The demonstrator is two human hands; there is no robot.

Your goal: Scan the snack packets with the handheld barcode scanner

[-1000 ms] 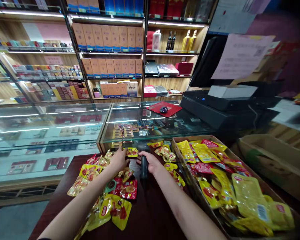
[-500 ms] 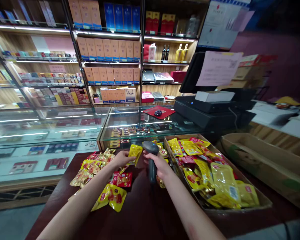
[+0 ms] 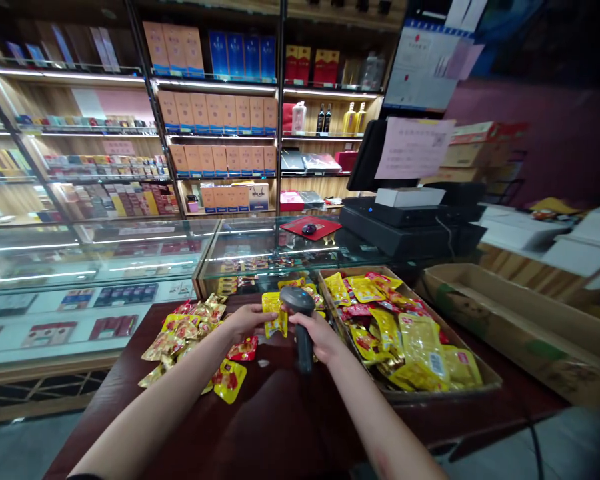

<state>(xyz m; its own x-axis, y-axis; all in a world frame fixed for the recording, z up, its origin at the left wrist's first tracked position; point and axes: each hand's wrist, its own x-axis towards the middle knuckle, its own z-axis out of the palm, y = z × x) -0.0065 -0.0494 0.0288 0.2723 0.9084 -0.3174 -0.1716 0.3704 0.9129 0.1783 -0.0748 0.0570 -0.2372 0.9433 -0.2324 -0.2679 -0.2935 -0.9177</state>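
My left hand [image 3: 245,323] pinches a yellow snack packet [image 3: 275,315] upright above the dark red tabletop. Wrapped round the handle of a dark handheld scanner [image 3: 304,340] is my right hand [image 3: 320,333], and the scanner's head is right beside the packet. A pile of gold, yellow and red packets [image 3: 180,333] lies left of my left hand, partly behind my forearm. One yellow packet [image 3: 230,380] lies at the pile's near edge. To the right, an open cardboard box [image 3: 395,395] holds many yellow and red packets.
A long cardboard box [image 3: 520,320] stands at the right. Behind the tabletop is a glass display counter [image 3: 180,257] with a mouse [image 3: 309,229] on a red mat [image 3: 325,227]. A monitor [image 3: 367,157] and black cash drawer [image 3: 405,230] stand at the back right. A cable hangs at lower right.
The held packet has moved against the scanner's head and turned more upright. The view has shifted, so the shelves sit lower and the box of packets further left.
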